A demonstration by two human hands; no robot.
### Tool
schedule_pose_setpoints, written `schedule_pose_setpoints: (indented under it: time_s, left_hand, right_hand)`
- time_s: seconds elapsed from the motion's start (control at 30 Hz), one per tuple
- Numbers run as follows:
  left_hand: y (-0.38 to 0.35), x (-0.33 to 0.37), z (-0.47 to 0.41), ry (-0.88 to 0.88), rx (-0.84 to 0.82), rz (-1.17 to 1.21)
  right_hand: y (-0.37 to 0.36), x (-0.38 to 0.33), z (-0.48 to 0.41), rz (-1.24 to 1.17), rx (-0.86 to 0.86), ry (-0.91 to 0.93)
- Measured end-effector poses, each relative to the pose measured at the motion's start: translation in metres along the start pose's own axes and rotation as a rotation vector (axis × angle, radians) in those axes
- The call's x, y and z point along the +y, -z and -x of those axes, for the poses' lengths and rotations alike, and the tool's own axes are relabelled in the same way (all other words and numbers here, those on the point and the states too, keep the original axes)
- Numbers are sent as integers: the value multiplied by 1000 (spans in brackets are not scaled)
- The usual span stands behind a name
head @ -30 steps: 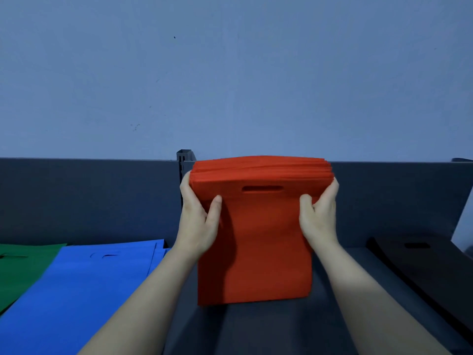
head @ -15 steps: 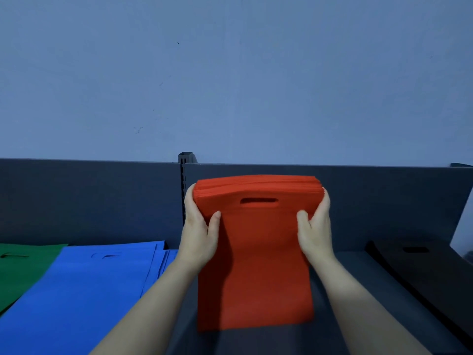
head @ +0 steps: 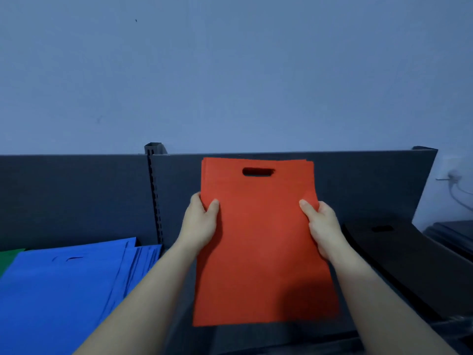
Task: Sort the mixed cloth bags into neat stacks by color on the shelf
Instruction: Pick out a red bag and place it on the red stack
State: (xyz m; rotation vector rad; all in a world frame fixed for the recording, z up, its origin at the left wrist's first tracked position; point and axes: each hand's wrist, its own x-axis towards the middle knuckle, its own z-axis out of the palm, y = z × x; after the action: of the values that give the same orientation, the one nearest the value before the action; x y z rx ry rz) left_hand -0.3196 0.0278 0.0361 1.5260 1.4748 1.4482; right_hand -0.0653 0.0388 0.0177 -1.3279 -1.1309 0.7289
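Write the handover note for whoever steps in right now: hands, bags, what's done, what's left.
Left hand: grip on the left edge of the stack of red-orange cloth bags, thumb on top.
Right hand: grip on its right edge.
The red-orange stack sits in the middle of the dark grey shelf, cut-out handles toward the back panel; whether it rests flat yet is unclear.
Done: blue cloth bags stacked to the left, somewhat fanned; green ones beyond them; black cloth bags to the right.
Left: let go of the red-orange stack and square up the blue edges.

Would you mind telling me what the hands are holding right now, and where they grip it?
Both hands hold the red bags: left hand on the left edge, right hand on the right edge.
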Motion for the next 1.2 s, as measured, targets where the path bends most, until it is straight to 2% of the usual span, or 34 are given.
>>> schedule_pose_setpoints:
  time_s: [0.1,0.3,0.6,0.97,1.2]
  left_hand:
    - [-30,-30,6,150,-78,-20]
    - [-76,-62,14,316,-83,-85]
    - [-130,-88,13,445,-93,-238]
    - [-186,-84,13,453,-121,-342]
    - [-183,-83,18,374,-102,-476]
  right_hand:
    - [17,24,-9,97,-17,-127]
    - [31,73,-29,271,-46,-278]
    - [52,119,-60,605,-110,-321]
    - [90,131,-73,757,-131,-309]
    - [94,129,-71,823,-154,-244]
